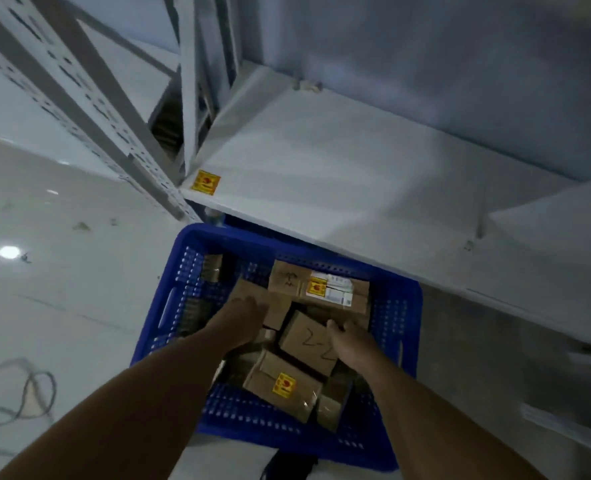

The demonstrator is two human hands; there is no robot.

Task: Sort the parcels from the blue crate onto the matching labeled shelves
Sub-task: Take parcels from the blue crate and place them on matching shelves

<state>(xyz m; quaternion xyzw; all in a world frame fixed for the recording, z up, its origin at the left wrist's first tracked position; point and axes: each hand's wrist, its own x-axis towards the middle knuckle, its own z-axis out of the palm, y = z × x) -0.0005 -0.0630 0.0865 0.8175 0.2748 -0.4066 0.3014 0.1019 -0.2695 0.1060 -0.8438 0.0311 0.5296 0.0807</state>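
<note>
1. A person's right hand clasps the right edge of the 2-2 parcel, a brown box hand-marked "2-2" in black. The thumb hooks over its far corner and the fingers are hidden down the side.
2. The left hand reaches further in, fingers laid forward on a plain parcel. Blur hides whether they grip it.
3. The bare left arm and right arm stretch down from the lower corners of the frame.
4. The 2-2 parcel lies tilted in the middle of the load, between the two hands and on top of other boxes.
5. A far parcel, beyond both hands, carries handwriting too faint to read. It also has a yellow sticker with a red mark and a white label whose print is too small to read.
6. A near parcel, just in front of the 2-2 parcel, bears a second sticker of the same kind.
7. All the boxes sit in a blue perforated crate on the pale floor, its far edge tucked under a white shelf.
8. A third sticker, unreadable, marks the shelf's front left corner.
9. A grey slotted upright rises at left, and a cable loops on the floor.
</note>
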